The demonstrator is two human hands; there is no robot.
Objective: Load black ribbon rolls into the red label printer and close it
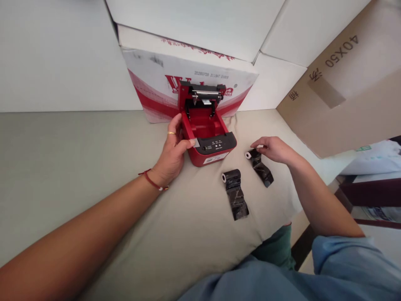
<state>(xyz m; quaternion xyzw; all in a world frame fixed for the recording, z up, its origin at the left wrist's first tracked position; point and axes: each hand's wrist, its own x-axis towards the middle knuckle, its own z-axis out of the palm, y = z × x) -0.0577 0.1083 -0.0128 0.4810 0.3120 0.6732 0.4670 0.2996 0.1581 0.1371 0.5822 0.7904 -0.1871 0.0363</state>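
Observation:
A small red printer (206, 127) with a black control strip stands on the beige cloth-covered table (78, 167), its lid raised and its paper bay showing. My left hand (173, 152) grips the printer's left side, thumb on the front edge. My right hand (272, 148) rests on a paper roll (260, 165) in black wrapping, fingers curled on its white-cored end, just right of the printer. A second black-wrapped roll (234, 192) lies loose in front of the printer, touched by neither hand.
A red-and-white carton (163, 79) stands right behind the printer. A brown cardboard box (344, 83) marked 40X50 leans at the right. White walls or boxes close the back. The table's right edge drops off near my right forearm.

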